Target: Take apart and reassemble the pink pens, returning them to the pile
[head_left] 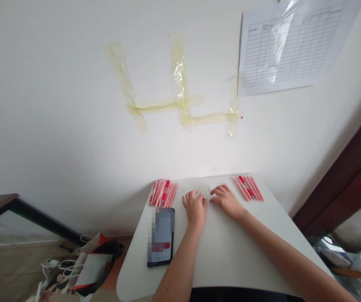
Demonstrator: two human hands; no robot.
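Both hands are close together over the far middle of the small white table (230, 251). My left hand (195, 207) has its thumb and index finger drawn together at its right side, while the other fingers curl apart. Facing it, my right hand (226, 200) has bent fingers, their tips near the tabletop. Something thin and see-through seems to lie between the fingertips, too faint to make out. A row of pink pens (173, 195), some with red and white parts, lies left of my left hand. More pink pens (255, 188), with a red one among them, lie beyond my right hand.
A phone (163, 237) in a dark case lies at the table's left side. The white wall behind carries yellowish tape strips (180, 79) and a printed sheet (289, 48). Left on the floor are a bag (97, 268) and white cables (63, 266). Dark red wood (344, 176) stands right.
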